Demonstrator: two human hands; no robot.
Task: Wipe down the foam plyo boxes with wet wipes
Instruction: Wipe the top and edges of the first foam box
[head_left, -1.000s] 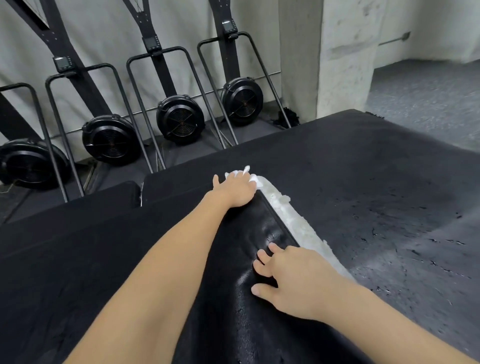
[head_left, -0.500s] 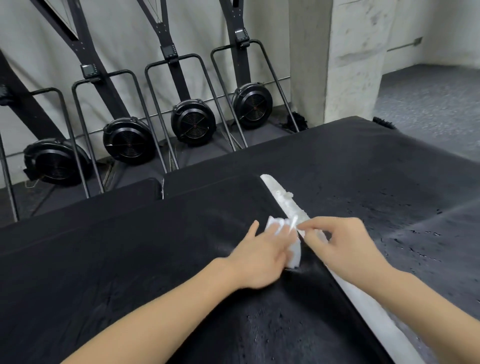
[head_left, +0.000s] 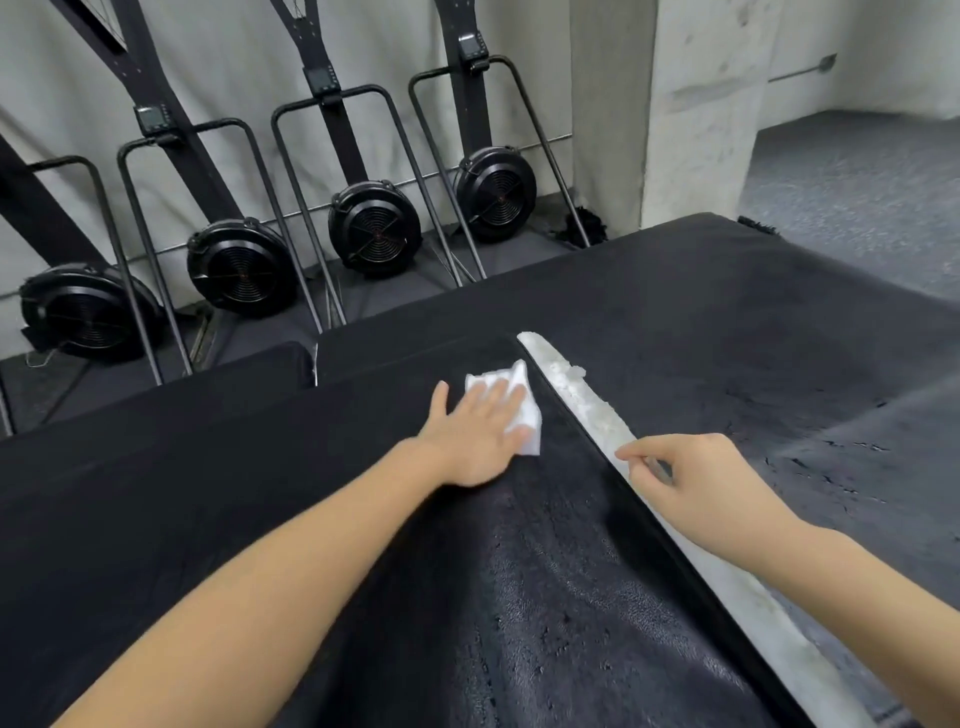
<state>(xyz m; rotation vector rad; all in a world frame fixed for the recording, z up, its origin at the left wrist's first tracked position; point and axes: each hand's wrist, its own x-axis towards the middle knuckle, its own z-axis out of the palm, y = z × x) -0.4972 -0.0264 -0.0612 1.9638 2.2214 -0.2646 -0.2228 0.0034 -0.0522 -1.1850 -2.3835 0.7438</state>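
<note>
Four black fan-wheel exercise machines (head_left: 236, 267) stand in a row along the pale wall at the far left, well apart from the work. Nearer, the left hand (head_left: 475, 434) lies flat with straight fingers on a folded white wet wipe (head_left: 506, 402), pressing it onto the top of the near black foam plyo box (head_left: 260, 467); its grip is open, fingers spread over the cloth rather than curled round it. The wipe sits near the box's far right edge, just beside a long white strip of exposed foam (head_left: 597, 410) that runs along the seam between this box and the second black foam plyo box (head_left: 753, 322) to the right. The glossy, cracked patch of cover closer to the camera looks wet, though the sheen may be only worn vinyl.

Over the strip hovers the right hand (head_left: 691, 483), fingers loosely curled, thumb and forefinger drawn close together; whether they pinch anything I cannot tell, since motion blur hides the tips. Beyond stand a grey concrete pillar (head_left: 691, 104) and grey speckled floor (head_left: 857, 171).

The step in hand seems to be wiping the near box's top surface. The next move calls for steady downward pressure and a long sweep of the wipe across the dry cover, keeping clear of the crumbly foam seam.
</note>
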